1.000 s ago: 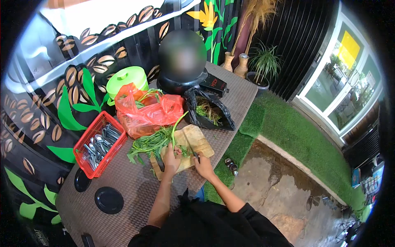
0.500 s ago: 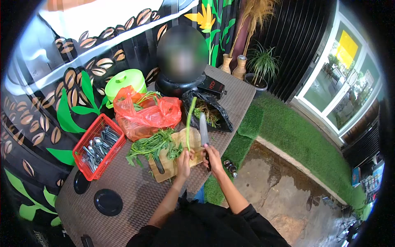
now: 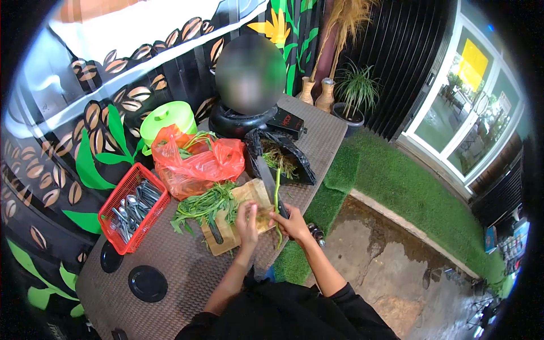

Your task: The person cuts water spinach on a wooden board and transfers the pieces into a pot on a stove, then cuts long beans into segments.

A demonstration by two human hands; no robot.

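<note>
My right hand (image 3: 293,222) grips a kitchen knife (image 3: 265,175), its blade pointing away and tilted left. Pinched in that same hand is a long green vegetable stem (image 3: 277,195), running beside the blade and hanging below my fingers. My left hand (image 3: 246,224) is raised just to the left, over the wooden cutting board (image 3: 229,238), with its fingers apart and nothing visible in them. Leafy greens (image 3: 204,205) lie in a heap across the board's left side. Beyond the board, an open black plastic bag (image 3: 306,168) contains stems and trimmings.
A red plastic bag (image 3: 198,167) with greens stands behind the heap. Left of it are a red basket (image 3: 126,249) of cutlery, a lime-green lidded container (image 3: 168,120) and black round plates (image 3: 148,283). The woven-top table (image 3: 192,272) ends at right, beside artificial grass (image 3: 340,198).
The green stem has passed from my left hand to my right, alongside the knife. The blade now leans further left, and my left hand has opened.
</note>
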